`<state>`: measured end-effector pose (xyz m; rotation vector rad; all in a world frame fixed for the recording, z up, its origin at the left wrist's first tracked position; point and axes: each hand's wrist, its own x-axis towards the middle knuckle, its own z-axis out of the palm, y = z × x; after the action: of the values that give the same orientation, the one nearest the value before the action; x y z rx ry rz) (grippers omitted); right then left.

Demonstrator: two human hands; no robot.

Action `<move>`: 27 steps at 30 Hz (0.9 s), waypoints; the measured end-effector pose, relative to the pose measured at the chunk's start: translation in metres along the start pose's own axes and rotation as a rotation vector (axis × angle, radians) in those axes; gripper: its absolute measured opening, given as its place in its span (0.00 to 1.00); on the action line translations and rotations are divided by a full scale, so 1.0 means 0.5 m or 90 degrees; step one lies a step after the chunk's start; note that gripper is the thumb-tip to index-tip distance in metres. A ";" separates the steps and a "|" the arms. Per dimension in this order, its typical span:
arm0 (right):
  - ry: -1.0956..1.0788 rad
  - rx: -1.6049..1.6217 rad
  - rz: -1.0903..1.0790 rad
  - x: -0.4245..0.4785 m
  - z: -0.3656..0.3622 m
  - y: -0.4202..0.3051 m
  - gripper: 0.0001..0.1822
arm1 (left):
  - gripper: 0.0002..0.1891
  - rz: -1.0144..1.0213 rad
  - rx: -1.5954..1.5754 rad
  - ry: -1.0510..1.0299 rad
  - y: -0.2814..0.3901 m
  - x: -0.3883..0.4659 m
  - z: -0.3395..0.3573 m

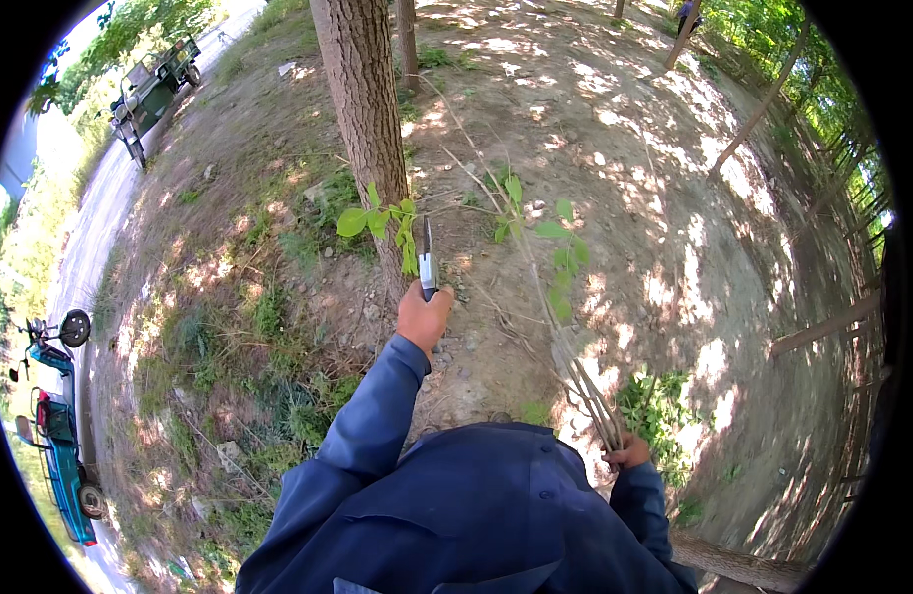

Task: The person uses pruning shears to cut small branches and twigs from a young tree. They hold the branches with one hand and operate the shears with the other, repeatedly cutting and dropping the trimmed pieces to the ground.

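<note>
My left hand [425, 315] reaches forward, closed on the handle of a pruning tool [426, 269] with a pale metal body and a narrow dark blade pointing away from me. Green leaves [363, 220] hang just left of the blade, in front of a tree trunk [367, 141]. Low at my right side, my right hand [631, 451] grips a bundle of thin bare branches [593, 397]. These stretch forward and left, and leafy sprigs [567, 256] show along them. Whether the leaves by the blade belong to that bundle, I cannot tell.
Rough ground with weeds [278, 393] and stones lies on the left. A green cargo tricycle [148, 96] and a teal one [63, 438] stand along a pale road [104, 215]. More trunks [768, 104] rise at right, another [738, 564] close behind me. A person [686, 16] is far off.
</note>
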<state>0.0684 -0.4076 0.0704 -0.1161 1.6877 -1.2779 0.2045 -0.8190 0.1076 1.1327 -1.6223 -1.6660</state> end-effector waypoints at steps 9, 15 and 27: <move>-0.001 -0.010 -0.019 0.003 -0.002 0.003 0.13 | 0.08 -0.051 -0.115 -0.021 -0.010 0.013 -0.016; -0.003 -0.010 0.000 -0.001 -0.001 0.001 0.14 | 0.11 -0.022 -0.061 0.018 -0.022 0.022 -0.012; -0.007 -0.036 -0.008 -0.007 0.007 -0.004 0.13 | 0.08 -0.045 -0.104 -0.024 -0.026 0.029 -0.035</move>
<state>0.0719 -0.4090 0.0745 -0.1681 1.7170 -1.2368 0.2145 -0.8388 0.0933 1.0937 -1.4548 -1.8389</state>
